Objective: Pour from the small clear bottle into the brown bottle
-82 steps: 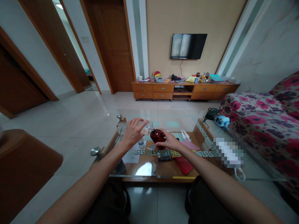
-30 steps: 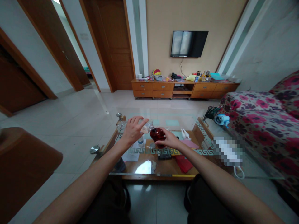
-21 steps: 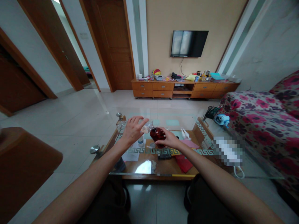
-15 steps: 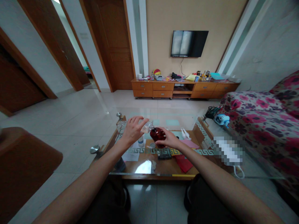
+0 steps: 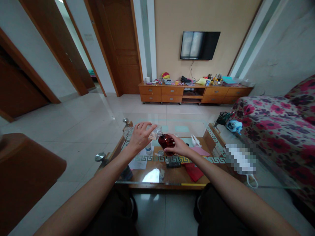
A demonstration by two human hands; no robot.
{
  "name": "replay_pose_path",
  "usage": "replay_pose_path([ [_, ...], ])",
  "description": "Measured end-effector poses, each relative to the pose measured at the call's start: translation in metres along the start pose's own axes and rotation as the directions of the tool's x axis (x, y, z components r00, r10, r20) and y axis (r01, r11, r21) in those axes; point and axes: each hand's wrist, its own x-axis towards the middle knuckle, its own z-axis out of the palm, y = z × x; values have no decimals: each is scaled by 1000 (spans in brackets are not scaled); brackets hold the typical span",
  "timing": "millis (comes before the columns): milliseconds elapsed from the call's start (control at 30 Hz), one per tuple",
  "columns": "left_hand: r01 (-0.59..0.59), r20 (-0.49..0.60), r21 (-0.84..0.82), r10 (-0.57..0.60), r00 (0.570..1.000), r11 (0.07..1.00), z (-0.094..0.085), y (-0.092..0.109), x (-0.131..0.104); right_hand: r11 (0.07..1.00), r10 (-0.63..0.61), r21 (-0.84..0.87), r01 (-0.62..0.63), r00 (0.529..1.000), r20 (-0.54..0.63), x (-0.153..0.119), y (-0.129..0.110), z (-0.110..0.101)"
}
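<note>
My right hand (image 5: 178, 146) is wrapped round a dark red-brown, shiny bottle (image 5: 165, 141), which tilts with its neck toward the upper left. Against that neck is the mouth of a clear container (image 5: 156, 132), held by my left hand (image 5: 142, 135) with fingers curved over its far side. Both objects are above the glass coffee table (image 5: 206, 185). Beneath them, a small bottle with a blue label (image 5: 148, 148) stands near my left wrist, and a round clear lid (image 5: 160, 153) lies close by. Any liquid passing between the two is too small to make out.
Under the hands are a black item (image 5: 173, 162), a red packet (image 5: 194, 171) and white paper (image 5: 138, 164). Metal knobs (image 5: 99, 157) rise at the table's left side. A flowered sofa (image 5: 275, 131) stands on the right, a brown seat (image 5: 29, 170) on the left.
</note>
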Motion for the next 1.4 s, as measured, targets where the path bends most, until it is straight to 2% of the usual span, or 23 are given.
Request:
replay_pose_path([
  [433, -4, -9, 1, 4, 1000, 1000, 1, 0, 0, 999, 20, 36, -21, 1000, 12, 0, 0, 0],
  [1067, 4, -5, -6, -4, 1000, 1000, 0, 0, -1, 999, -3, -40, 3, 1000, -2, 0, 3, 0],
  [1400, 7, -3, -14, -7, 1000, 1000, -1, 1, 0, 1000, 9, 10, -9, 1000, 11, 0, -3, -1],
])
